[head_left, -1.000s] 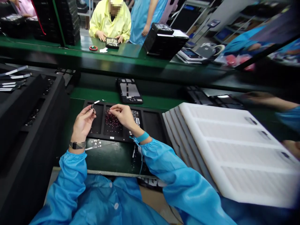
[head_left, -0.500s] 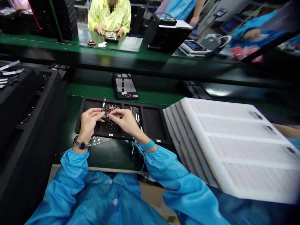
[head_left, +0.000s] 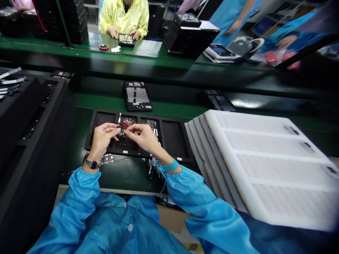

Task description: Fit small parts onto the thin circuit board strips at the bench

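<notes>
Between the thumb and fingers of my left hand (head_left: 102, 141) is a small circuit board (head_left: 122, 131), with a thin light strip (head_left: 119, 119) standing up from it. My right hand (head_left: 145, 138) is pinched closed at the board's right edge; whatever lies between those fingertips is too small to make out. Both hands are over a black compartment tray (head_left: 134, 154). Below the fingers, one compartment holds many tiny red and whitish parts (head_left: 126, 123). The compartment to its right has small boards with white strips (head_left: 152, 123), partly hidden by my right hand.
White partitioned trays (head_left: 254, 141) are stacked on the right. A black foam holder (head_left: 57, 116) stands on the left. Beyond the tray lies an opened flat device (head_left: 137, 97). Small boards (head_left: 107, 158) lie near my left wrist. Across the bench, a person in yellow (head_left: 124, 17) handles a device.
Both hands stay together, with the board shifted slightly right and down. The flat device appears slightly further left. In the background, a person in blue has shifted position.
</notes>
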`<state>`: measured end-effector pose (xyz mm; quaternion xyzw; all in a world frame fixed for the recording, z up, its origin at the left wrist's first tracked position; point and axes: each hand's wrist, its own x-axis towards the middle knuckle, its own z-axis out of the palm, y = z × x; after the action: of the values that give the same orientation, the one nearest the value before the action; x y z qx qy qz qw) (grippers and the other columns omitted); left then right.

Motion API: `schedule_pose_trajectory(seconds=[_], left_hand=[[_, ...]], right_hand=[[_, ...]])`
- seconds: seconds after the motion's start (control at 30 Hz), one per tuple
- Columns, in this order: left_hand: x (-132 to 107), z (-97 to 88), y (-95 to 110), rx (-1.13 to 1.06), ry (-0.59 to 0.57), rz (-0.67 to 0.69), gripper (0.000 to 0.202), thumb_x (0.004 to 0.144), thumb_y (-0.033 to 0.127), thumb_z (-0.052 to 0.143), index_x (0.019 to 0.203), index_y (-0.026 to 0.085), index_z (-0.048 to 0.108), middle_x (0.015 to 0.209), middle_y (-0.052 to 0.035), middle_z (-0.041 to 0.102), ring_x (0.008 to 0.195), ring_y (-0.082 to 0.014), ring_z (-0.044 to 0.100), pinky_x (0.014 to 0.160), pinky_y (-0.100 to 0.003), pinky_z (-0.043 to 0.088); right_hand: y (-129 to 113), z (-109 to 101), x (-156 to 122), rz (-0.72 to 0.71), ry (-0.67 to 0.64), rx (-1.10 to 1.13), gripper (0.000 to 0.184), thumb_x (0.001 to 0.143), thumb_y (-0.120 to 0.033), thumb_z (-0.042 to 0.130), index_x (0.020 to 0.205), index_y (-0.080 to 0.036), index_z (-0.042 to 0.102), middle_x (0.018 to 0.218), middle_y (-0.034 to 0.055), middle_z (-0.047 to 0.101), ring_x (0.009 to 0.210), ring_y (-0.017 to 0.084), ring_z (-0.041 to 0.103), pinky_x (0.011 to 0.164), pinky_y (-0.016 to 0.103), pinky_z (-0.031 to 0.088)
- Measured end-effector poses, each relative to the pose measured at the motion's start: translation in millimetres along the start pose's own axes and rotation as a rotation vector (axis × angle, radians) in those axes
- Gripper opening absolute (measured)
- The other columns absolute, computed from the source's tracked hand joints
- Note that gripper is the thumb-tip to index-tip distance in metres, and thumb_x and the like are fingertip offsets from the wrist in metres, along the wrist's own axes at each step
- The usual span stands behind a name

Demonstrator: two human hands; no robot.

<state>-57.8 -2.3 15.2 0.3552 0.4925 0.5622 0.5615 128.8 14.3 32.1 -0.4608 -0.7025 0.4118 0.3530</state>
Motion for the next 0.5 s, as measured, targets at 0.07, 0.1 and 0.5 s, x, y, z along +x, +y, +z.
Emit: schedule_pose_trajectory(seconds=[0.07, 0.1, 0.5], left_hand=[[0.3, -0.4, -0.1, 0.015, -0.001, -0.001, 0.041, 0.056, 0.033, 0.096, 0.081, 0.014, 0.071, 0.07, -0.0047, 0.074, 0.061, -0.0172, 0.069, 0.051, -0.026, 0.053], [0.3, -0.8, 0.0, 0.023, -0.005, -0.004, 0.041, 0.056, 0.033, 0.096, 0.081, 0.014, 0.071, 0.07, -0.0044, 0.074, 0.06, -0.0168, 0.068, 0.052, -0.027, 0.053], [-2.6, -0.5, 6.1, 0.027, -0.107, -0.076, 0.041, 0.055, 0.033, 0.095, 0.082, 0.014, 0.07, 0.065, -0.0025, 0.072, 0.055, -0.0148, 0.064, 0.054, -0.028, 0.053]], right_hand=[[2.7, -0.5, 0.4, 0.013, -0.008, 0.008, 0.017, 0.089, -0.031, 0.072, 0.084, -0.016, 0.079, 0.079, 0.0048, 0.077, 0.073, 0.018, 0.066, 0.071, 0.03, 0.049], [4.4, -1.0, 0.8, 0.022, -0.017, 0.025, 0.017, 0.088, -0.032, 0.072, 0.084, -0.016, 0.079, 0.08, 0.005, 0.078, 0.073, 0.018, 0.067, 0.072, 0.031, 0.05], [9.9, -10.7, 1.2, 0.1, -0.16, 0.202, 0.025, 0.082, -0.043, 0.082, 0.082, -0.018, 0.078, 0.081, 0.0057, 0.079, 0.08, 0.022, 0.073, 0.082, 0.036, 0.056]])
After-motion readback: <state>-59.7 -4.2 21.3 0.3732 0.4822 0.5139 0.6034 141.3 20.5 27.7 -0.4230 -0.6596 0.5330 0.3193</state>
